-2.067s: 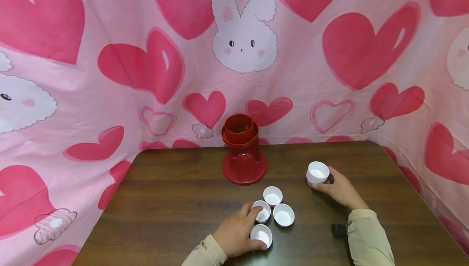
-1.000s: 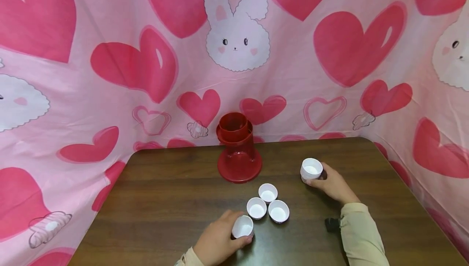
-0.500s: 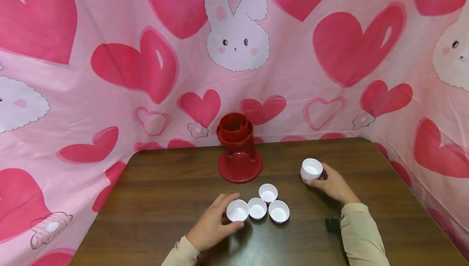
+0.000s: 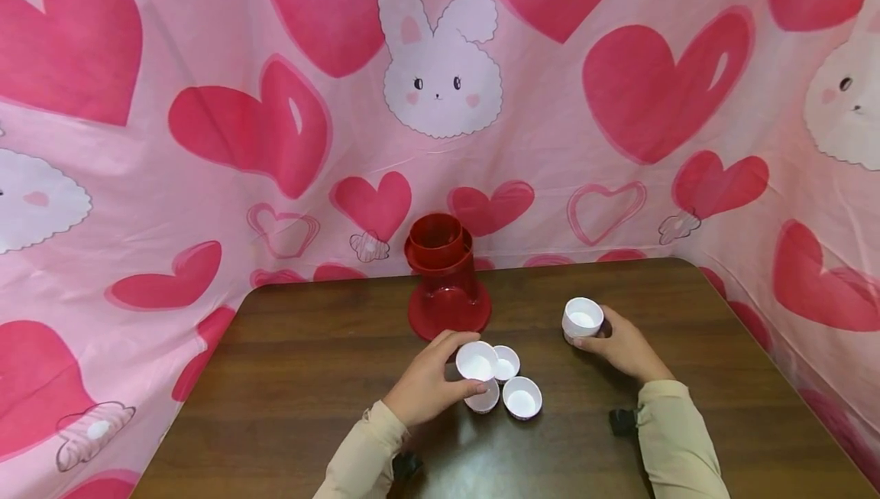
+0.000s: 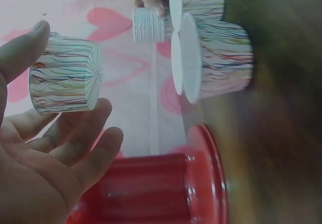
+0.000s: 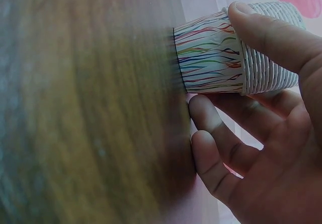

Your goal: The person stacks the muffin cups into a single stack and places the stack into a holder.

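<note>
My left fingers [image 5: 106,146] were curved about a small, round white paper cup with coloured wavy lines [image 4: 477,361], thumb on one side and fingertips on the other, parted by the cup's width. The head view gave mainly its white interior, overlapping its neighbours; the left wrist view disclosed the patterned wall and pleated base, held clear of the brown wood-grained surface [image 4: 309,377].

Three similar white paper cups stood close together on that surface: a far cup [image 4: 507,364], a near-left cup [image 4: 483,401], partly hidden below the held one, and a near-right cup [image 4: 522,400]. From above I recorded chiefly their white insides; the left wrist view showed two patterned walls and the rim of another.

My right fingers [image 6: 216,126] gripped a stack of nested white paper cups [image 4: 583,319], thumb opposing the fingertips, the gap filled by the stack. The head view suggested little more than one deep cup. The right wrist view revealed closely packed ridged rims, which I could not count reliably, above one patterned wall, its base at the surface.

Beyond the group stood a glossy red stand with a round base [image 4: 450,315], a red cylindrical cup [image 4: 436,253] seated in its top. A pink fabric backdrop with hearts and rabbits [image 4: 385,147] hung behind.
</note>
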Tool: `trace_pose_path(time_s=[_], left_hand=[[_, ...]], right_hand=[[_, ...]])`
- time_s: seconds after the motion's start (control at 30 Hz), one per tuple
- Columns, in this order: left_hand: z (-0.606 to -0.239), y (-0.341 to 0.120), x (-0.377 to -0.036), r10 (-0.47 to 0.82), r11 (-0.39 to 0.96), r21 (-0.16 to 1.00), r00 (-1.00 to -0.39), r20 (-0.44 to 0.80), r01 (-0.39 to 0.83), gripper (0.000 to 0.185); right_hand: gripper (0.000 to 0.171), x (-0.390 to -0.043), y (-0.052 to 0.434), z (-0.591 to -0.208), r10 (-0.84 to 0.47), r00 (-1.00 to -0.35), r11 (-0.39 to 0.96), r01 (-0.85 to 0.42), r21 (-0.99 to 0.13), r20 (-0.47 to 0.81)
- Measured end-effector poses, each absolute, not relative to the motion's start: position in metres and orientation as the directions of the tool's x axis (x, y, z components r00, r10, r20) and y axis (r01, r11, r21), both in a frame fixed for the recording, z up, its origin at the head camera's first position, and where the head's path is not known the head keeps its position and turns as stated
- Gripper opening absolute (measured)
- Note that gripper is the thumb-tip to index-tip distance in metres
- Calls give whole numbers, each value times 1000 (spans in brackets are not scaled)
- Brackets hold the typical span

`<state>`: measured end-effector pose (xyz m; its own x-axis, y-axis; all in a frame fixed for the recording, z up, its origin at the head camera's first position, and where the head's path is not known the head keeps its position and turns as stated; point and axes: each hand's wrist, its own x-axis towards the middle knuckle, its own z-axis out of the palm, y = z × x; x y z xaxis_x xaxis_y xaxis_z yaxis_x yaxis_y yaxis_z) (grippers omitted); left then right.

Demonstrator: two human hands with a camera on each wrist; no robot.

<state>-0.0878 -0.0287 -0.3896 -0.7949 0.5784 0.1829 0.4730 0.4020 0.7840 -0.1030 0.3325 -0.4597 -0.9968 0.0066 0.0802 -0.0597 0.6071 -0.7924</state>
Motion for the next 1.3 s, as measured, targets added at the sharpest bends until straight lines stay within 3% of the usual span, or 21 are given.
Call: trace_pose_path(time_s=[0.2,0.43,0.8,1.3], left_hand=[[-381,1,-107,592,449,768,-796,126,456,71],[-376,33,-130,656,499,672,-745,119,547,64],[-375,79,-154,682,510,644,-725,101,570,64],[-390,127,-168,652,572,618,-756,57,540,61]], right_hand=[[64,-102,333,-460,7,-997,592,-58,-804,77],[67,-103,332,-460,1,-997,606,-63,-793,80],[66,-103,334,-461,11,-999,602,-27,-798,42],[64,-101,332,-459,6,-996,591,-65,-804,85]])
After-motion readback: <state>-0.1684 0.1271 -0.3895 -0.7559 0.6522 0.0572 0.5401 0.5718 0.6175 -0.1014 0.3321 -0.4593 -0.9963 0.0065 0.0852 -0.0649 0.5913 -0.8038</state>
